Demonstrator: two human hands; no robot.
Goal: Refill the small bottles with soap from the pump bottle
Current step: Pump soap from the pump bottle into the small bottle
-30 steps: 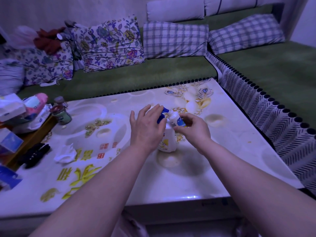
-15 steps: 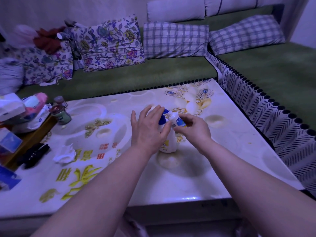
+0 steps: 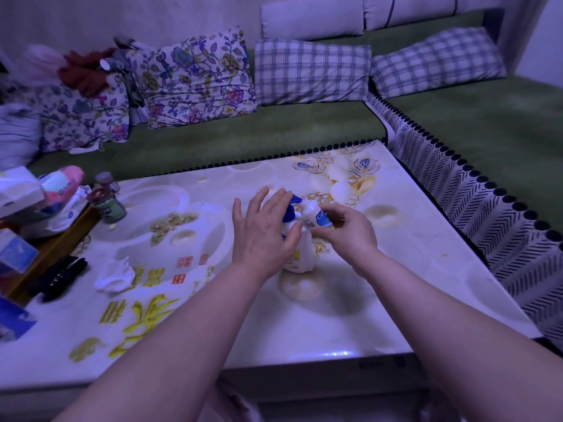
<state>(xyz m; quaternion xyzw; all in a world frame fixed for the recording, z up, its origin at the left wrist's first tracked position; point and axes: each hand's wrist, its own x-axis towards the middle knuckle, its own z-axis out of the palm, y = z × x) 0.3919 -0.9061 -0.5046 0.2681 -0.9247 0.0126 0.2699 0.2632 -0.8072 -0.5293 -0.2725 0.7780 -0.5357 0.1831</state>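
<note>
A white pump bottle [image 3: 301,254] with a blue pump head stands upright in the middle of the table [image 3: 396,315]. My left hand [image 3: 262,236] lies flat over the blue pump, fingers spread, palm down. My right hand [image 3: 344,229] grips a small white bottle [image 3: 313,215] with a blue label, tilted with its mouth toward the pump's nozzle. The nozzle tip is mostly hidden behind my left fingers. Whether soap is flowing cannot be seen.
Two small dark-capped jars [image 3: 108,202] stand at the table's left. A crumpled tissue [image 3: 115,275], a black remote [image 3: 58,277] and boxes and packets [image 3: 18,190] crowd the left edge. A green sofa with cushions [image 3: 310,71] wraps the far and right sides.
My left hand has stayed over the pump head, shifting slightly down and flattening. My right hand keeps the small bottle at the nozzle, barely moved.
</note>
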